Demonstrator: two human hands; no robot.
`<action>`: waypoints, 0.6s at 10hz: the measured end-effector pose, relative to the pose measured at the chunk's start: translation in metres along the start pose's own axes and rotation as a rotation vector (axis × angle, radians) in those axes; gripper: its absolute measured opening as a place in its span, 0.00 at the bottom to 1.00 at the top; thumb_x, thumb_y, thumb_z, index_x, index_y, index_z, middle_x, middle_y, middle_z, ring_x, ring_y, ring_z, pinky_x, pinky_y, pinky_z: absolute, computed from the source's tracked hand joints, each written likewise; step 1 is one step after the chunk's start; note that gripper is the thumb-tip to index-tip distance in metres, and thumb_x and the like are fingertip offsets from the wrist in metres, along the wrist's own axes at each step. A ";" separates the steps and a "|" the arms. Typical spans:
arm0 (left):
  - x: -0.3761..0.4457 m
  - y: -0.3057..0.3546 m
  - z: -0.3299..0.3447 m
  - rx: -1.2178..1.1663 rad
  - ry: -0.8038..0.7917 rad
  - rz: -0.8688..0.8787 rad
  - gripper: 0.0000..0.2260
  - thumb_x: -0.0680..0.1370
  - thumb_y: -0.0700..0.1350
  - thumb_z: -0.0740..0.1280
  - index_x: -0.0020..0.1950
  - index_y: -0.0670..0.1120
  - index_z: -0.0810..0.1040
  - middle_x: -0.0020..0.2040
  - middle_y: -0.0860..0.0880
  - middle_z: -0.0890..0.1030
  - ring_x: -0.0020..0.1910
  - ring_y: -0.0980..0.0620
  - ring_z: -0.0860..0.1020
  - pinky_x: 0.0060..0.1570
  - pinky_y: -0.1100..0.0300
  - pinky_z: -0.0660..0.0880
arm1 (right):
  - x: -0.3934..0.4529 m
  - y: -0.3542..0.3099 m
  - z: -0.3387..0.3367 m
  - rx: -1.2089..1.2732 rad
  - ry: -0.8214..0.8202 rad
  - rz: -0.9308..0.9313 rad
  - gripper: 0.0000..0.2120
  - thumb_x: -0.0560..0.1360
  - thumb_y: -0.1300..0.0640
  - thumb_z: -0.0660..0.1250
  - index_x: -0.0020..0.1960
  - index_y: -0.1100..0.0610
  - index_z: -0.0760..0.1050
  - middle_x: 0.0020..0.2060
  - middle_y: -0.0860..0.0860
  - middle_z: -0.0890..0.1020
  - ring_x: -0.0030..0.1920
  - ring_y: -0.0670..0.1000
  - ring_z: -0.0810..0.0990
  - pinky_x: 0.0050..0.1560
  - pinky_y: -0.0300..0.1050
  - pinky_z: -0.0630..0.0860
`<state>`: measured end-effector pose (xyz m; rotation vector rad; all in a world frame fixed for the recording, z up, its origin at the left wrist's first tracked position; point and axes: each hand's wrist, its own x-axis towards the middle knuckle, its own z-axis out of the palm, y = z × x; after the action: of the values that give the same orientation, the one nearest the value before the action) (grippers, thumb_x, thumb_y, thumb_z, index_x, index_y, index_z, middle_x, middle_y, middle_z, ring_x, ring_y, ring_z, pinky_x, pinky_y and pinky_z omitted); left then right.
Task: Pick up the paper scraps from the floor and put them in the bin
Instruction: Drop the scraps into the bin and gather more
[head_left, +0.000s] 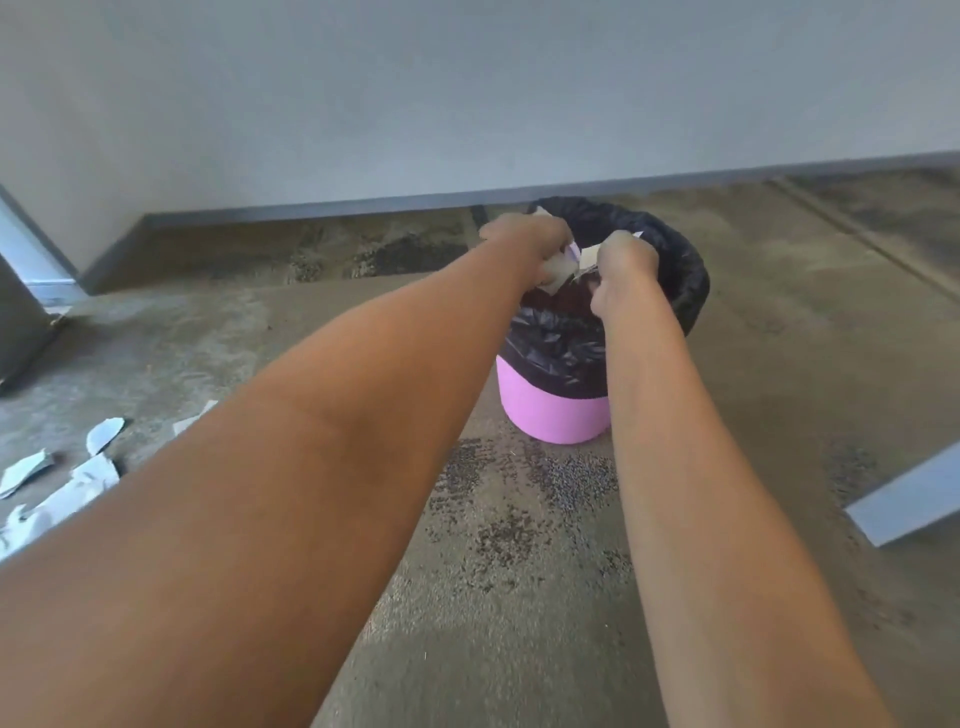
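Our left hand (524, 239) and right hand (623, 265) clutch scraps (563, 265), fingers curled, mostly hiding them; the bin (550, 415) sits just below.

Bare indoor room: carpet floor (519, 597), plain wall (467, 93), skirting (311, 208).

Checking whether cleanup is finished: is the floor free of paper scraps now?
No: several white scraps lie on the floor at the left, while both hands hold paper over the bin.
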<state>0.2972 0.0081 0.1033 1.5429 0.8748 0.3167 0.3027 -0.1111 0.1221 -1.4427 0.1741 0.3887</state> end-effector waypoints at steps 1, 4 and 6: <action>-0.056 0.014 -0.006 -0.057 -0.054 0.003 0.13 0.73 0.41 0.72 0.54 0.39 0.74 0.49 0.45 0.75 0.43 0.47 0.75 0.41 0.52 0.81 | 0.003 -0.003 -0.003 0.032 0.003 0.043 0.09 0.80 0.64 0.55 0.54 0.62 0.73 0.52 0.58 0.76 0.46 0.56 0.78 0.39 0.46 0.78; -0.061 -0.003 -0.026 -0.249 0.015 0.116 0.03 0.77 0.35 0.64 0.45 0.42 0.74 0.44 0.48 0.74 0.52 0.45 0.75 0.47 0.51 0.83 | -0.008 -0.002 -0.008 0.038 -0.085 0.036 0.20 0.82 0.59 0.55 0.73 0.60 0.63 0.71 0.56 0.69 0.68 0.57 0.72 0.60 0.50 0.75; -0.049 -0.035 -0.082 -0.054 0.112 0.161 0.05 0.76 0.37 0.66 0.52 0.41 0.78 0.50 0.44 0.80 0.46 0.48 0.79 0.40 0.58 0.82 | -0.019 0.018 0.011 -0.167 -0.042 -0.179 0.15 0.81 0.61 0.59 0.66 0.59 0.75 0.61 0.54 0.79 0.58 0.53 0.79 0.42 0.37 0.75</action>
<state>0.1984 0.0325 0.1008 1.5601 0.8235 0.5437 0.2768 -0.1018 0.1136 -1.5987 -0.0223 0.2912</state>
